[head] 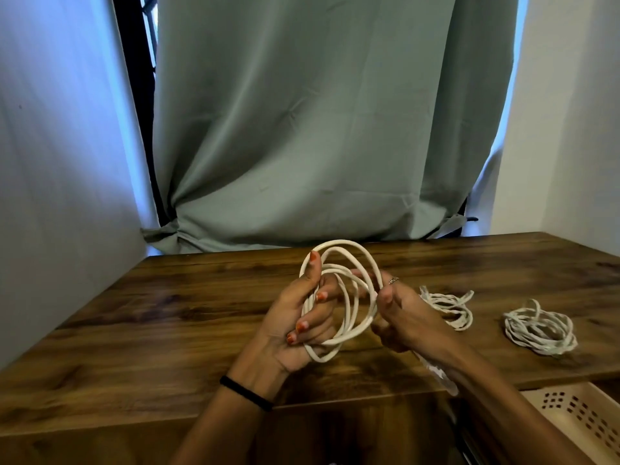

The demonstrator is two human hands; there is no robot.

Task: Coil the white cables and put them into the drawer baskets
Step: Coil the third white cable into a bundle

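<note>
A thick white cable forms several loops held upright above the wooden table. My left hand grips the loops on their left side, thumb up over them. On the right side of the coil my right hand pinches the strands. Two more white cable bundles lie on the table to the right: one partly hidden behind my right hand, another farther right. A beige perforated drawer basket shows at the bottom right, below the table edge.
A grey-green curtain hangs behind the table's far edge. White walls close in on the left and right. Something pale and blurred hangs under my right wrist.
</note>
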